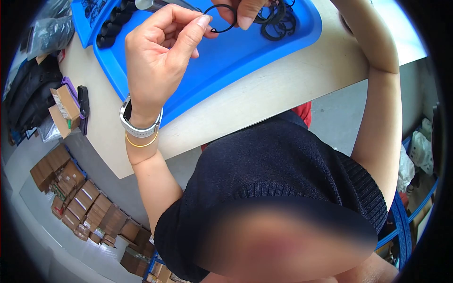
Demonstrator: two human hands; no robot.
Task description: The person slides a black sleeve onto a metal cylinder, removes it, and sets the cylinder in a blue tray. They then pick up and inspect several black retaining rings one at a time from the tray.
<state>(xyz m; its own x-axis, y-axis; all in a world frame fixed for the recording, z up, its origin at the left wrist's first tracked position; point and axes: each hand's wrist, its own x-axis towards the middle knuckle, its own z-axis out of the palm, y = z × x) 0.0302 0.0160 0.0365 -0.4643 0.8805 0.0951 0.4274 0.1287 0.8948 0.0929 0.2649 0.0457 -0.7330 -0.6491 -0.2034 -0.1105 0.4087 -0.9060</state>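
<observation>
A thin black open ring [221,6] is held up between both hands over a blue tray [207,96]. My left hand [163,61], with a watch [141,129] on the wrist, pinches one end of the ring between thumb and finger. My right hand [247,12], cut off by the top edge of the view, grips the ring's other side. Right beside it, a pile of similar black rings [278,28] lies in the tray. Several black cylindrical parts [109,29] stand along the tray's left side.
A smaller blue container [81,23] with small black parts sits at the tray's upper left corner. The pale table [264,89] runs across the view. Beyond its left edge are an open carton [66,108], a dark bag [33,89] and stacked cardboard boxes [89,203].
</observation>
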